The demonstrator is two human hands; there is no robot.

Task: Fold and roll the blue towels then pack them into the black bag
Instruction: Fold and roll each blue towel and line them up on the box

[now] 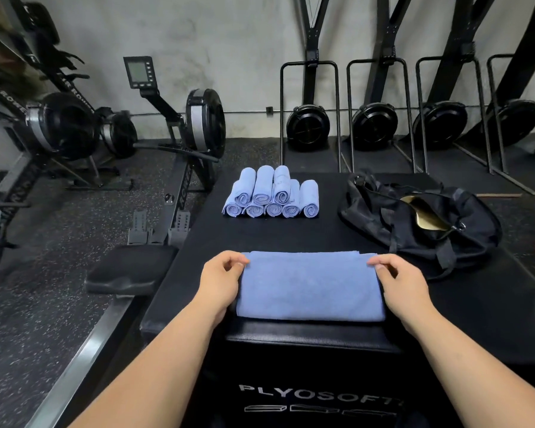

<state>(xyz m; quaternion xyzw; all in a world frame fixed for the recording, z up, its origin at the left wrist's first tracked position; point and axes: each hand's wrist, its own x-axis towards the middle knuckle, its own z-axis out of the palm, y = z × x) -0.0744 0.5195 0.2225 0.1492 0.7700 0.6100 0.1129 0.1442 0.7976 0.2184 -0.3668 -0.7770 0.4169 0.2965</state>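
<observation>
Pinching the far corners of the folded blue towel (311, 285), the left grip (221, 274) holds its left edge and the right grip (397, 278) its right edge, fingers curled onto the cloth; the towel lies flat between them on the black plyo box (291, 233). Beyond both grips, rolled blue towels (271, 193) are stacked in two rows, five below and three on top. Beyond the right grip, near that stack, the black bag (420, 223) lies unzipped, tan lining showing.
</observation>
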